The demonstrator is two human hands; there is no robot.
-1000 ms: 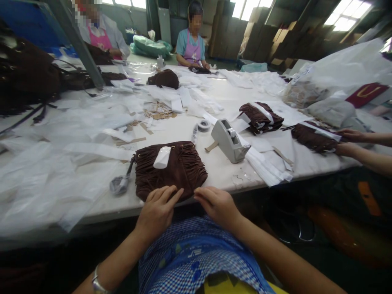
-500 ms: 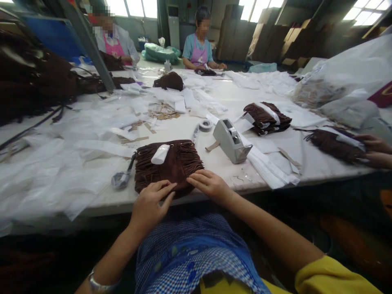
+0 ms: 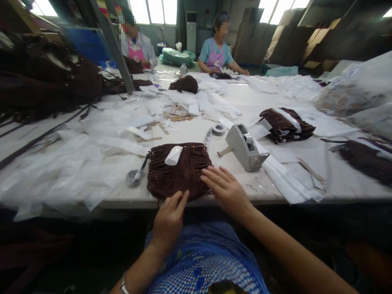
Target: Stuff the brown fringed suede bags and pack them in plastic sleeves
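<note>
A dark brown fringed bag lies flat at the table's front edge, with a white wrapped piece on its upper part. My left hand is at the bag's lower edge, thumb and fingers bent closely together on it. Flat and with fingers stretched out, my right hand rests against the fringe on the bag's right side. A strap with a plastic-wrapped end sticks out at the left. Just right of the bag stands a grey tape dispenser.
Clear plastic bags and white paper cover the left side. A stack of brown bags lies beyond the dispenser, near white strips. A slanted metal post rises at left. Two co-workers sit across the table.
My right hand has lifted and slid along the bag's right side. My left hand has drawn its fingers together at the lower edge. The view has turned left; another person's hands have left it.
</note>
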